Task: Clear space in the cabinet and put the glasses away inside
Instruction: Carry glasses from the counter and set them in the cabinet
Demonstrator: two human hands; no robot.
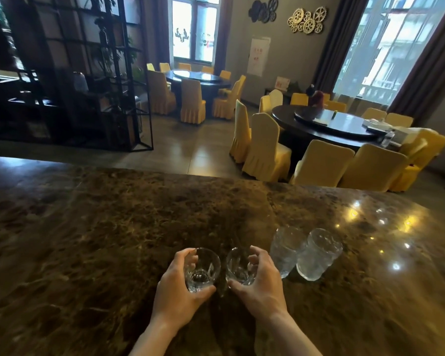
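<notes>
Two clear glasses stand side by side on the brown marble counter [113,240], near its front edge. My left hand [176,291] wraps the left glass [203,269] from its left side. My right hand [261,286] wraps the right glass [238,268] from its right side. The two glasses nearly touch. Just to the right, two more glasses stand upside down: one [285,249] close to my right hand and another [317,254] beside it. No cabinet is in view.
Beyond the counter's far edge lies a dining room with round dark tables [326,127] and yellow-covered chairs [265,150]. A black metal shelf frame [93,73] stands at the far left. Ceiling lights glint on the counter's right part.
</notes>
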